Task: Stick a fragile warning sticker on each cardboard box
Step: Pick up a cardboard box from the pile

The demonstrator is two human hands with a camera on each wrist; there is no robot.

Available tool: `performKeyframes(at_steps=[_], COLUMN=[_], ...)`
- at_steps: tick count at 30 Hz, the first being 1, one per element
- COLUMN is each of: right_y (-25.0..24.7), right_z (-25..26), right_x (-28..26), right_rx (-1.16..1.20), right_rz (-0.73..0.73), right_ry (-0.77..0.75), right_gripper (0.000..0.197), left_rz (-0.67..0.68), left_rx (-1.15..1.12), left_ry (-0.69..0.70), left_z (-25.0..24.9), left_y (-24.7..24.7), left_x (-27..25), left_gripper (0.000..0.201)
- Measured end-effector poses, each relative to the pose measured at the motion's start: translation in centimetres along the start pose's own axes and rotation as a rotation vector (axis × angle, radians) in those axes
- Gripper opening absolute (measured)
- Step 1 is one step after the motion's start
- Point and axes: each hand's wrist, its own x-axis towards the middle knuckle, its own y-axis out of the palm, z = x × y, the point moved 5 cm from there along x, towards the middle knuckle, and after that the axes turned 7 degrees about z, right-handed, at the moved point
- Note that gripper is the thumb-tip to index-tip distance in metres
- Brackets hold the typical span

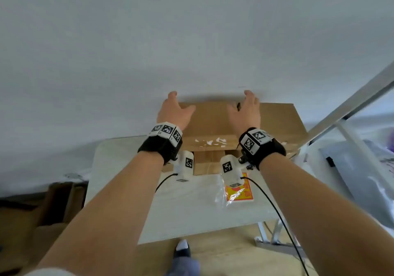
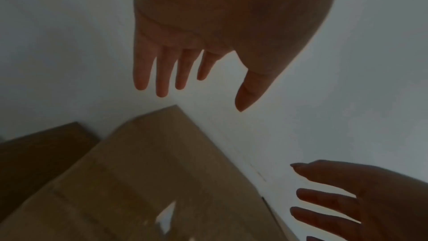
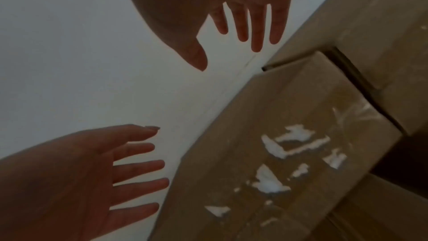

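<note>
My left hand and my right hand are both up in front of me, apart from each other. The fingers on both are spread out and straight. They hold nothing. Each hand is over a far corner of the top cardboard box, the left one at the left corner and the right one at the right corner. From the wrist views my fingers look like they are in the air above the box and not touching it.

The top cardboard box is brown and sits up against the white wall. It has bits of torn white paper stuck on its near edge. A second cardboard box is just beside it on the right. More brown boxes sit under it.

The boxes are on a white table. Closer to me on the table is a pack of red and yellow stickers in a clear wrapper. It lies flat, well apart from my hands. A metal frame leans at the right.
</note>
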Motion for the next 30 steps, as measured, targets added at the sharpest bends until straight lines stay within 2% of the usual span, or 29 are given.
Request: performKeyframes(at_steps=[3, 6, 9, 15, 17, 22, 25, 30], right_y=[1.3, 2.4, 2.9, 2.8, 2.5, 0.7, -0.4, -1.2], right_z=[-1.2, -1.9, -2.2, -2.4, -2.6, -2.5, -1.2, 1.6], right_x=[0.0, 0.2, 0.5, 0.4, 0.3, 0.2, -0.1, -1.4], right_rx=[-0.050, -0.134, -0.223, -0.239, -0.159, 0.243, 0.386, 0.408], right_rz=[0.008, 0.020, 0.035, 0.058, 0.066, 0.036, 0.048, 0.126], right_ry=[0.084, 0.089, 0.080, 0.022, 0.028, 0.081, 0.012, -0.180], right_gripper=[0.067, 0.065, 0.061, 0.052, 0.049, 0.039, 0.031, 0.029], left_rz=[0.072, 0.106, 0.086, 0.029, 0.008, -0.093, -0.173, -0.274], left_rx=[0.016, -0.011, -0.019, 0.007, -0.001, -0.036, -0.077, -0.098], left_ry=[-0.069, -0.125, -0.167, -0.199, -0.206, -0.228, -0.257, -0.287], left_z=[1.5, 2.6, 3.2, 3.6, 3.8, 4.2, 4.1, 3.2], left_y=[1.2, 2.3, 2.8, 3.3, 3.1, 1.8, 0.3, -1.9], left_x=[0.5, 0.7, 0.9, 0.2, -0.1, -1.7, -3.3, -6.2], left_gripper=[0.082, 0.084, 0.084, 0.080, 0.077, 0.063, 0.058, 0.062])
